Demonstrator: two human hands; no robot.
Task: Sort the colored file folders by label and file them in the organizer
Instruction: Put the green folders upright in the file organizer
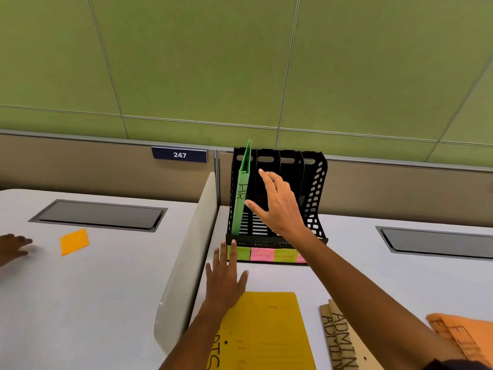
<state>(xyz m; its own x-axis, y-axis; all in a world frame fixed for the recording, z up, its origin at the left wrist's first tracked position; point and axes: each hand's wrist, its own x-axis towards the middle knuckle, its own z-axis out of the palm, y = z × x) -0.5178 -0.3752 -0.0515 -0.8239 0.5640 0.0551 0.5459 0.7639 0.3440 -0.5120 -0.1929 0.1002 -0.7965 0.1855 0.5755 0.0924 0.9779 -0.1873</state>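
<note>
A black slotted organizer (314,193) stands at the back of the white desk. A green folder (241,198) marked HR stands upright in its leftmost slot. My right hand (278,206) hovers open just right of that folder, fingers spread, holding nothing. My left hand (226,279) lies flat and open on the desk in front of the organizer. Coloured sticky labels (266,255) run along the organizer's front edge. A yellow folder (266,332) lies near me, brown folders (338,340) marked ADMIN to its right, orange folders (461,335) further right.
A white divider panel (186,257) separates my desk from the left desk, where an orange sticky note (74,241) lies and another person's hand (13,248) rests. Grey cable hatches (98,215) (437,243) are set into both desks. A partition wall stands behind.
</note>
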